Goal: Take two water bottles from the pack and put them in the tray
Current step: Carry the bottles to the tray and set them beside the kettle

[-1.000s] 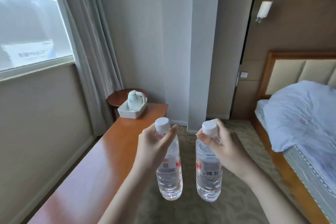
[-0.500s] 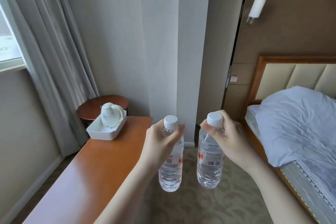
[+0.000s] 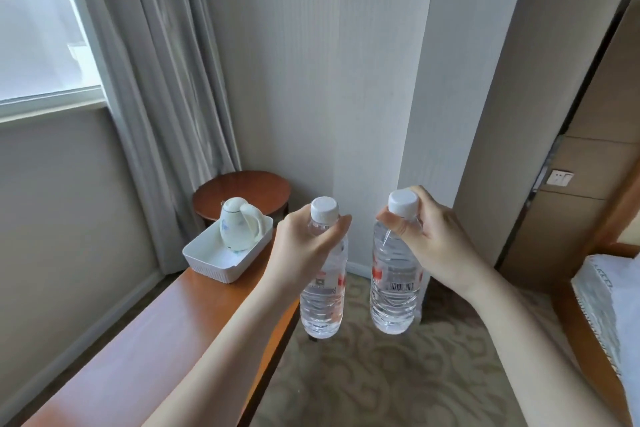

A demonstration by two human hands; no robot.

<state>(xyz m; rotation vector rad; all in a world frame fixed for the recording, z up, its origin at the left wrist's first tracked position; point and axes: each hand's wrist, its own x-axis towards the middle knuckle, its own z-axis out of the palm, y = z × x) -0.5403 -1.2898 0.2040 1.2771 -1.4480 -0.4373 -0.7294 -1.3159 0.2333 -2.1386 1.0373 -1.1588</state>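
I hold two clear water bottles with white caps upright in the air, side by side over the carpet. My left hand (image 3: 306, 246) grips the neck of the left bottle (image 3: 322, 302). My right hand (image 3: 429, 239) grips the neck of the right bottle (image 3: 394, 291), whose barcode label faces me. The white tray (image 3: 216, 265) stands at the far end of the wooden counter (image 3: 145, 350), ahead and to the left of both hands. A white kettle (image 3: 239, 224) stands inside the tray at its far end. The pack is out of view.
A round wooden side table (image 3: 242, 191) stands behind the tray by the grey curtain (image 3: 166, 80). A white column (image 3: 381, 80) rises straight ahead. A bed (image 3: 613, 302) with its wooden frame lies at the right. Patterned carpet (image 3: 381, 378) covers the floor.
The tray and counter end appear larger and closer than before, and the bed has slid toward the right edge. Both hands keep the same grip on the bottles.
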